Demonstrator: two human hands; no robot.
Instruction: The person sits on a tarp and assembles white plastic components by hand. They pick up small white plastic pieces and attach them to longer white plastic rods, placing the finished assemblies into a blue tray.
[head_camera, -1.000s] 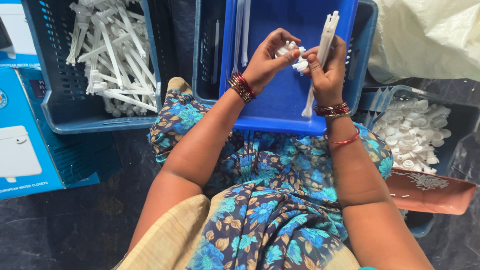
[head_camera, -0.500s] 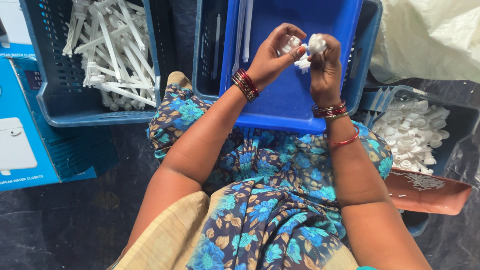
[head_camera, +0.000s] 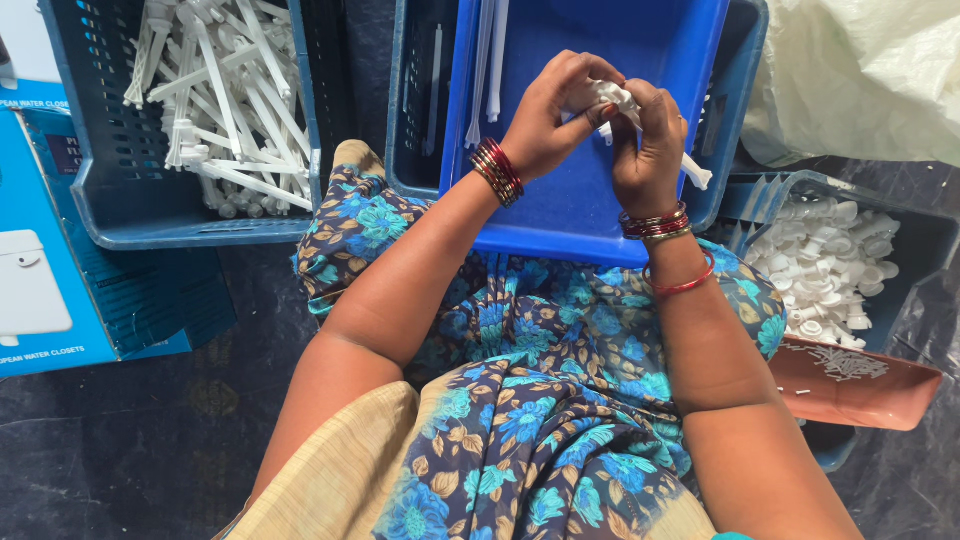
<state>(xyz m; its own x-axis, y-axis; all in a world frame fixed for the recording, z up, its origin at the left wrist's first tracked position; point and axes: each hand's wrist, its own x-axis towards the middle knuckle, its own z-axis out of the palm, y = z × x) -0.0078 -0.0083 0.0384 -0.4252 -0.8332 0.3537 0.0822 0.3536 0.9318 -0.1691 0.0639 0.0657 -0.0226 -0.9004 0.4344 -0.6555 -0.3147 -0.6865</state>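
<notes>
So the long white plastic rod (head_camera: 690, 172) that was standing upright in the right hand (head_camera: 652, 150) a second ago has been swung down. Now it pokes out below and to the right of that fist, with only its end showing. Both hands have pulled in tight together over the bright blue tray (head_camera: 590, 215), and the left hand (head_camera: 548, 118) is curled shut around a small white fitting (head_camera: 600, 96) that sits right at the top of the rod. The right hand is wrapped closed on the rod itself. It looks like the two pieces are being pressed together right now, though the fingers cover the joint, so I can't tell if it's seated.

Around them: a dark blue crate of the same white rods (head_camera: 215, 110) off to the left, and a bin of little white caps (head_camera: 830, 270) on the right, just beside a brown tray (head_camera: 860, 385).
</notes>
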